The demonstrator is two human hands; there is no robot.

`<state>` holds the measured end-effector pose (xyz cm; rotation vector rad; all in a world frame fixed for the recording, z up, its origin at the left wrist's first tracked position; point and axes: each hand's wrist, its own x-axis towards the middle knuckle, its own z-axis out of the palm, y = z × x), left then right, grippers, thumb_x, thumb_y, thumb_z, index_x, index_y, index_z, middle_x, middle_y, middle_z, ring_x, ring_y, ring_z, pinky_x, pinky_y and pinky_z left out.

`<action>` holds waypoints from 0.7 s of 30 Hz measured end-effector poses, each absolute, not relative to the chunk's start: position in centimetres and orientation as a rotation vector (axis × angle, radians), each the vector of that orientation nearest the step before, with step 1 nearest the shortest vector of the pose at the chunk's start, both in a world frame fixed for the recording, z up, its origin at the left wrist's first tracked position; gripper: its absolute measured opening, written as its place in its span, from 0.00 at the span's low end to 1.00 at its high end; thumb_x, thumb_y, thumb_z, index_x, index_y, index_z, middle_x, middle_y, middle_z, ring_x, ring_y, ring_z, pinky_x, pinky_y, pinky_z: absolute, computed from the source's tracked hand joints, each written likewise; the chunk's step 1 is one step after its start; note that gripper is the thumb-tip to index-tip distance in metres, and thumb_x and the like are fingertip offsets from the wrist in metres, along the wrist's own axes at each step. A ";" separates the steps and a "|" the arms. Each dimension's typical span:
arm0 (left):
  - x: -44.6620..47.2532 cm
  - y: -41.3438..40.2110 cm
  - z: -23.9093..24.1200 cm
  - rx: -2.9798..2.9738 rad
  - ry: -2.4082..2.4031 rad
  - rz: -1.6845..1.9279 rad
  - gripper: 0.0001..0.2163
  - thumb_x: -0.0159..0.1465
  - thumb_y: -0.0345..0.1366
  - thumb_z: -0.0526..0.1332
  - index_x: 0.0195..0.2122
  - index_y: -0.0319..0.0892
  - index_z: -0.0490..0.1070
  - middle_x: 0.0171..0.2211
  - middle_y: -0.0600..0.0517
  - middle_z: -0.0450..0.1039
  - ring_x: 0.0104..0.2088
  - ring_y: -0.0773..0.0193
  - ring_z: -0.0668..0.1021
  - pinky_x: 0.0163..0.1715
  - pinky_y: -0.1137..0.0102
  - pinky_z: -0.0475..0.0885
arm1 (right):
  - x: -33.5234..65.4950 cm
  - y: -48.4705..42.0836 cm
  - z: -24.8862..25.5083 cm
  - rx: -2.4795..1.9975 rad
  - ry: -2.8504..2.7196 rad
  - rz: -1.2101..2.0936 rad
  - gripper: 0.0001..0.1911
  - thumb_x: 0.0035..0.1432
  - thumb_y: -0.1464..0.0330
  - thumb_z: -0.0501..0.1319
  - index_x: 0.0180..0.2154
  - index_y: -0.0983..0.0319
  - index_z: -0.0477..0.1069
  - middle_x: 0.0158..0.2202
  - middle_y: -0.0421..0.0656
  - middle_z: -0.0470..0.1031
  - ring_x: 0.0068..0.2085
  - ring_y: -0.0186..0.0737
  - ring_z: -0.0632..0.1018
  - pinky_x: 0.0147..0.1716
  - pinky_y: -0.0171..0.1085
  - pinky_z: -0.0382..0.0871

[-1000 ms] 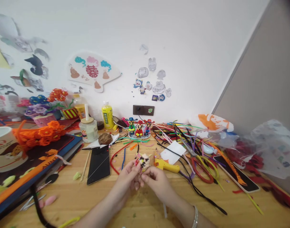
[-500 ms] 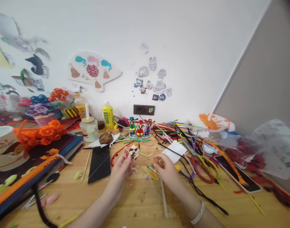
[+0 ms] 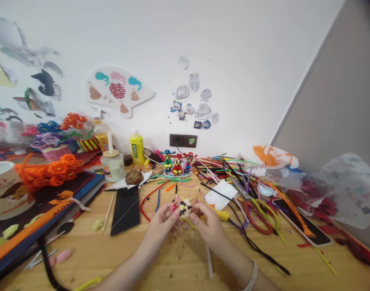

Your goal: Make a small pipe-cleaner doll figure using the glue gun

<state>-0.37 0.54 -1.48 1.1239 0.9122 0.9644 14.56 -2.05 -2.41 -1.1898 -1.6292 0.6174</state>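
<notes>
Both my hands meet over the middle of the wooden table (image 3: 179, 262). My left hand (image 3: 160, 224) pinches a small fuzzy pipe-cleaner figure (image 3: 183, 208), cream with black and pink bits. My right hand (image 3: 207, 225) closes on the same figure from the right, with a yellow-green pipe cleaner (image 3: 189, 223) hanging beneath it. A yellow glue gun (image 3: 219, 214) lies just behind my right hand. A silver bracelet (image 3: 252, 277) sits on my right wrist.
A heap of coloured pipe cleaners (image 3: 242, 178) covers the right side, with a phone (image 3: 300, 221) among them. A black tablet (image 3: 126, 210) lies left of my hands. Orange pipe-cleaner flowers (image 3: 51, 169), a jar (image 3: 112, 165), a yellow bottle (image 3: 137, 146) and small figurines (image 3: 177, 163) stand behind.
My hands parted half a second ago, the left holding the figure and the right reaching toward the glue gun. They have now come back together on the figure.
</notes>
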 end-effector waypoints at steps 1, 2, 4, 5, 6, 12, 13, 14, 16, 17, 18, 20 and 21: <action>-0.3 0.5 -1.5 1.133 0.906 0.971 0.21 0.44 0.52 0.63 0.29 0.41 0.62 0.14 0.60 0.68 0.10 0.74 0.66 0.09 0.80 0.52 | 14.6 -2.0 -2.4 -1.194 -1.620 0.630 0.08 0.53 0.64 0.55 0.28 0.62 0.66 0.25 0.39 0.69 0.28 0.35 0.69 0.28 0.33 0.61; -0.2 0.5 -1.6 1.141 0.898 0.975 0.21 0.43 0.52 0.63 0.29 0.41 0.62 0.13 0.60 0.68 0.10 0.74 0.66 0.09 0.80 0.52 | 14.5 -2.0 -2.5 -1.211 -1.607 0.644 0.08 0.52 0.65 0.56 0.27 0.62 0.65 0.24 0.39 0.68 0.27 0.34 0.69 0.27 0.32 0.61; -0.1 0.5 -1.7 1.150 0.885 0.988 0.21 0.43 0.52 0.63 0.27 0.41 0.61 0.13 0.60 0.67 0.10 0.74 0.66 0.09 0.79 0.52 | 14.4 -2.0 -2.5 -1.256 -1.574 0.699 0.08 0.51 0.65 0.57 0.25 0.63 0.65 0.23 0.38 0.67 0.25 0.34 0.68 0.25 0.32 0.59; -0.1 0.6 -1.9 1.149 0.881 0.994 0.21 0.43 0.52 0.64 0.27 0.41 0.61 0.13 0.60 0.67 0.10 0.74 0.67 0.10 0.79 0.53 | 14.3 -2.0 -2.6 -1.272 -1.557 0.740 0.08 0.51 0.65 0.57 0.24 0.63 0.65 0.22 0.38 0.67 0.25 0.34 0.67 0.24 0.32 0.59; -0.1 0.6 -2.0 1.146 0.876 0.999 0.21 0.43 0.52 0.64 0.27 0.42 0.60 0.14 0.60 0.67 0.10 0.74 0.67 0.10 0.79 0.53 | 14.2 -2.0 -2.6 -1.279 -1.539 0.787 0.09 0.51 0.65 0.57 0.23 0.63 0.65 0.21 0.38 0.67 0.24 0.33 0.67 0.24 0.32 0.58; -0.1 0.9 -2.6 1.126 0.885 1.003 0.20 0.44 0.52 0.63 0.24 0.42 0.58 0.12 0.61 0.65 0.10 0.75 0.66 0.09 0.81 0.52 | 14.0 -2.0 -2.6 -1.222 -1.439 0.989 0.16 0.51 0.60 0.55 0.19 0.63 0.62 0.16 0.36 0.63 0.20 0.32 0.65 0.22 0.32 0.57; -0.2 0.9 -2.6 1.127 0.896 1.001 0.20 0.44 0.53 0.63 0.24 0.42 0.58 0.11 0.61 0.65 0.10 0.75 0.65 0.09 0.81 0.53 | 14.0 -2.0 -2.6 -1.200 -1.421 1.011 0.16 0.51 0.59 0.55 0.19 0.63 0.63 0.16 0.36 0.63 0.20 0.31 0.64 0.21 0.31 0.57; -0.3 1.0 -2.5 1.129 0.908 1.002 0.20 0.44 0.53 0.62 0.24 0.42 0.58 0.11 0.61 0.65 0.09 0.75 0.65 0.09 0.80 0.53 | 14.1 -2.0 -2.5 -1.178 -1.398 1.028 0.17 0.51 0.58 0.54 0.20 0.63 0.63 0.16 0.36 0.63 0.20 0.31 0.64 0.21 0.31 0.56; -0.5 1.1 -2.5 1.129 0.936 1.015 0.20 0.45 0.53 0.61 0.24 0.43 0.57 0.11 0.61 0.66 0.09 0.75 0.65 0.09 0.81 0.53 | 14.3 -2.0 -2.3 -1.154 -1.336 1.030 0.18 0.53 0.56 0.53 0.20 0.63 0.62 0.15 0.35 0.60 0.19 0.30 0.62 0.20 0.31 0.55; -0.5 1.1 -2.4 1.125 0.946 1.021 0.19 0.46 0.53 0.61 0.24 0.43 0.57 0.11 0.60 0.66 0.09 0.75 0.64 0.09 0.81 0.53 | 14.5 -2.0 -2.2 -1.152 -1.300 1.009 0.19 0.53 0.56 0.52 0.19 0.62 0.61 0.15 0.34 0.58 0.19 0.30 0.61 0.20 0.31 0.54; -0.6 1.2 -2.4 1.120 0.953 1.024 0.19 0.47 0.53 0.61 0.24 0.43 0.57 0.11 0.60 0.67 0.09 0.75 0.64 0.09 0.81 0.53 | 14.6 -2.0 -2.1 -1.156 -1.270 0.977 0.20 0.54 0.56 0.51 0.18 0.62 0.59 0.15 0.34 0.56 0.19 0.30 0.59 0.20 0.31 0.53; -0.7 1.1 -2.3 1.103 0.966 1.029 0.19 0.48 0.52 0.60 0.24 0.43 0.56 0.11 0.59 0.67 0.10 0.75 0.64 0.10 0.82 0.52 | 14.8 -1.9 -2.1 -1.169 -1.244 0.904 0.20 0.55 0.56 0.50 0.18 0.61 0.55 0.16 0.33 0.52 0.20 0.30 0.58 0.21 0.31 0.53; -0.7 1.1 -2.2 1.093 0.965 1.030 0.18 0.48 0.52 0.60 0.24 0.43 0.56 0.11 0.60 0.67 0.10 0.75 0.64 0.10 0.82 0.52 | 14.9 -1.9 -2.1 -1.169 -1.252 0.880 0.20 0.55 0.56 0.50 0.18 0.61 0.54 0.16 0.33 0.52 0.20 0.30 0.58 0.21 0.31 0.53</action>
